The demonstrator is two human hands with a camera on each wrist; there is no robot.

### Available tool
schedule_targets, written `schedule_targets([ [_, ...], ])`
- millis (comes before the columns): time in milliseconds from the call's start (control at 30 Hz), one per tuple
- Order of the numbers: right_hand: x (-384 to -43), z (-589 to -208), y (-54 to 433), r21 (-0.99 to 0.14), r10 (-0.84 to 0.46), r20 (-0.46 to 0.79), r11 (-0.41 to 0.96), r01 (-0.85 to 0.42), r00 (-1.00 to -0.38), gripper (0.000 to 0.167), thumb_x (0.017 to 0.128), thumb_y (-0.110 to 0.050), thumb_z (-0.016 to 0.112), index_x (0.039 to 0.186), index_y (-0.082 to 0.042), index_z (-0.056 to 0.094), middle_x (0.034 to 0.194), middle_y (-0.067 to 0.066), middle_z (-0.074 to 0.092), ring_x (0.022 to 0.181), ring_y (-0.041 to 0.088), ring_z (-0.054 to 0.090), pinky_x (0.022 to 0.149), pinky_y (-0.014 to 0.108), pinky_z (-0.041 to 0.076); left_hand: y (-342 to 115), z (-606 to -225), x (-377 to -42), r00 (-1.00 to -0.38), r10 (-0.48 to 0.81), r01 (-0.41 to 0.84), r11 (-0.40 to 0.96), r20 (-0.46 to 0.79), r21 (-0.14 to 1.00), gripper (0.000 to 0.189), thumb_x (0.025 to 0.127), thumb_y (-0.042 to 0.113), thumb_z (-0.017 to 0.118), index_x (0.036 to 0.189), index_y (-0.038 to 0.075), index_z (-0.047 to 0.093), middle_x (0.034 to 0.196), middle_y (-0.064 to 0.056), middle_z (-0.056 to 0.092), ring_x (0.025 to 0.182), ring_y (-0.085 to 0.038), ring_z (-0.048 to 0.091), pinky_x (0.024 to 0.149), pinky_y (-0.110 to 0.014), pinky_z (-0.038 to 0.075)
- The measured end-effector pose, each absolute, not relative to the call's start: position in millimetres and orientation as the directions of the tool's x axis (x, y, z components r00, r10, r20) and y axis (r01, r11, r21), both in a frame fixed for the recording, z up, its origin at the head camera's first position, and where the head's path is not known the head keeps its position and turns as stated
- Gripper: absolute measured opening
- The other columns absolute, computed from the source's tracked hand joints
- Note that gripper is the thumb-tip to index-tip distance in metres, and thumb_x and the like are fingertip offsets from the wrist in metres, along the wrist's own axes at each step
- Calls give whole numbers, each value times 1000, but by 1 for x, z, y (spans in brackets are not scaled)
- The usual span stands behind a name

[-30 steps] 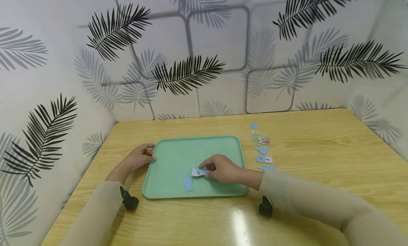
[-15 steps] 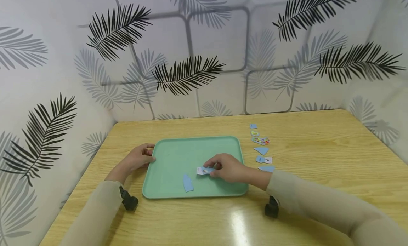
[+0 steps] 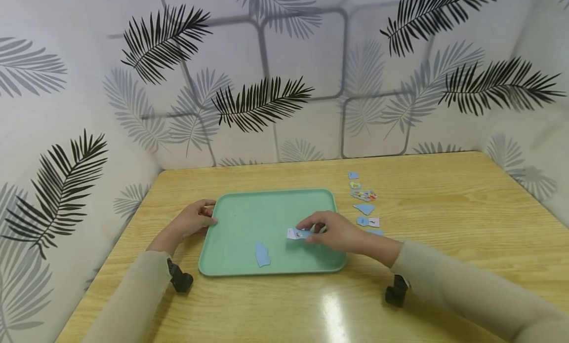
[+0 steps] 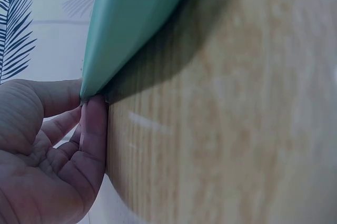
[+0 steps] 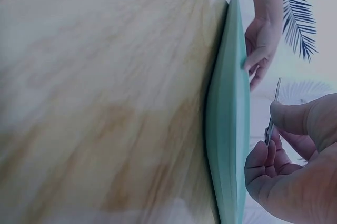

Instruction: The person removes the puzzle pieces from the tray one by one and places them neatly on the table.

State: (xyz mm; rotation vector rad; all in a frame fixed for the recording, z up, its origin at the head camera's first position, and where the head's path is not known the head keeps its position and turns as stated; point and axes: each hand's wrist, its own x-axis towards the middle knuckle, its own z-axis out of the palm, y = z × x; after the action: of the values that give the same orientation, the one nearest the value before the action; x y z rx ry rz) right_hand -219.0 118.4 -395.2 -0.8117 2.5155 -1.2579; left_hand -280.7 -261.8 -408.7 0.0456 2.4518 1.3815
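Observation:
My right hand [image 3: 335, 230] pinches a puzzle piece [image 3: 293, 233], light blue and white with a small printed figure, over the right half of the green tray [image 3: 249, 212]. In the right wrist view that piece [image 5: 274, 108] appears edge-on between thumb and fingers, held clear of the tray. My left hand [image 3: 192, 220] grips the tray's left edge; the left wrist view has the thumb on the rim [image 4: 92, 71] and fingertips at its underside. Another piece, plain blue [image 3: 262, 254], lies flat near the tray's front edge.
Right of the tray, several puzzle pieces lie in a column on the wooden table [image 3: 435, 200]. Among them are a multicoloured piece [image 3: 364, 195], a blue triangular one [image 3: 365, 209] and a blue-and-white one [image 3: 368, 221]. A leaf-patterned wall [image 3: 302, 135] stands behind.
My right hand has moved to the right and slightly away from me with the puzzle piece, rising a little off the tray. My left hand and the plain blue piece stay put.

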Motion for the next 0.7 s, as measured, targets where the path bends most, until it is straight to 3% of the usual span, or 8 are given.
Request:
schedule_targets([
  [700,-205,-388,178,-791,-534,59,490,-366,-843,27,89,-4,69,116,-2,68,98,2,60,88,20,55,76,33,50,-261,-408,-282,-945,168,-153,534,-281,832,62,94,2,62,148,1,33,111,-14,47,96,-23,50,77,-32,51],
])
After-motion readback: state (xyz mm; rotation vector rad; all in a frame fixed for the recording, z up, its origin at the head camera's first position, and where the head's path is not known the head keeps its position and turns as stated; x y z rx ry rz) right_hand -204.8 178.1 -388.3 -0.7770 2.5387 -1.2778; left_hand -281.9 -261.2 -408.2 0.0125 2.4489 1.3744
